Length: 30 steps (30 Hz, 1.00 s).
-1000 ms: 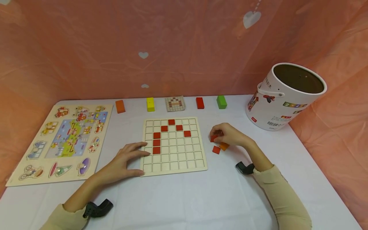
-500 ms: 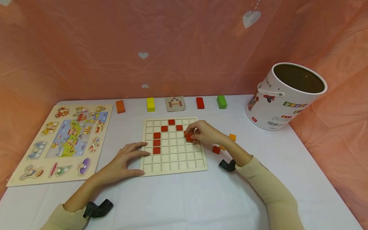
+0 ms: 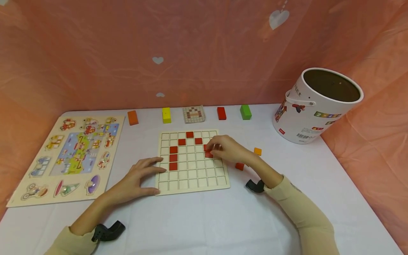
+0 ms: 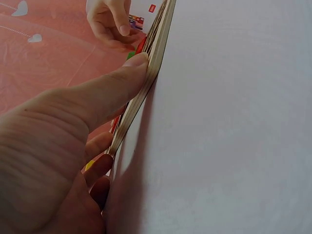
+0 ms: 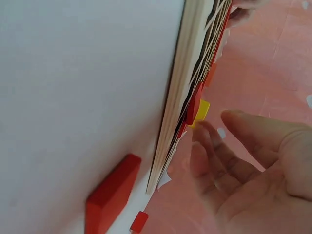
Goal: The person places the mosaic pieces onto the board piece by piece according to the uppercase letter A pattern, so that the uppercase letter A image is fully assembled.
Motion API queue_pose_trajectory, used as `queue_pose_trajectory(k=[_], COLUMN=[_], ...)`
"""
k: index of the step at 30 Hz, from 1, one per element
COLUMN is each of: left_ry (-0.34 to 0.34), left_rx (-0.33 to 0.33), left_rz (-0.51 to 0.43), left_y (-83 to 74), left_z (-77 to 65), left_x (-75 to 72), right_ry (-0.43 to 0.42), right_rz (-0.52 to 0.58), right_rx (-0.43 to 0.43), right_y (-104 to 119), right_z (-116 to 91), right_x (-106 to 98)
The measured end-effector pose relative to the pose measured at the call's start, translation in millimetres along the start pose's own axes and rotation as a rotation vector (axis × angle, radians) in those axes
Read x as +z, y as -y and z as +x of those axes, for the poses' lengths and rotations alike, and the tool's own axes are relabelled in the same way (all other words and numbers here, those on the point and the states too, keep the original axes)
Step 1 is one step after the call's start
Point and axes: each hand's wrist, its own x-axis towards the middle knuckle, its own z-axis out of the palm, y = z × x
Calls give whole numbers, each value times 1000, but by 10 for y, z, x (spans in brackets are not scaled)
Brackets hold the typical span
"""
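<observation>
A pale wooden grid board (image 3: 194, 177) holds several red square tiles, including a red tile (image 3: 173, 166) in its left part. My left hand (image 3: 137, 179) rests at the board's left side with fingers spread, fingertips on the edge and thumb at the near corner. Over the right part of the grid is my right hand (image 3: 231, 150), its fingertips right at a red tile (image 3: 208, 154). In the right wrist view that red tile (image 5: 194, 105) sits slightly raised at the board's surface, and the thumb (image 5: 234, 119) stands apart from the fingers.
Right of the board lie a loose red tile (image 3: 239, 166) and an orange tile (image 3: 257, 151). Along the back stand orange, yellow, red and green blocks (image 3: 245, 112) and a pattern card (image 3: 194, 114). A picture puzzle (image 3: 76, 152) lies left, a white bucket (image 3: 306, 120) stands back right.
My right hand picked a red tile from the loose pieces, carried it left onto the grid and lowered it; its fingers have since loosened. The left hand has stayed put.
</observation>
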Motion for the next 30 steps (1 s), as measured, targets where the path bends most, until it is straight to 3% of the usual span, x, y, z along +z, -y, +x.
queue_pose_trajectory(k=[3, 8, 12, 17, 24, 30], left_ry=[-1, 5, 3, -3, 4, -7], left_rx=[-1, -8, -5, 1, -9, 15], left_rz=[-2, -12, -21, -19, -17, -10], left_y=[-2, -10, -21, -28, -15, 12], left_z=[-4, -7, -8, -4, -9, -11], left_x=[-10, -10, -6, -3, -8, -3], right_ry=[27, 195, 273, 303, 329, 248], right_rz=[-108, -405, -492, -471, -345, -188], right_rx=[-9, 71, 100, 89, 42, 15], right_y=[69, 220, 275, 270, 194, 74], right_z=[-68, -252, -366, -424, -430, -534], right_x=[0, 22, 86, 144, 94, -40])
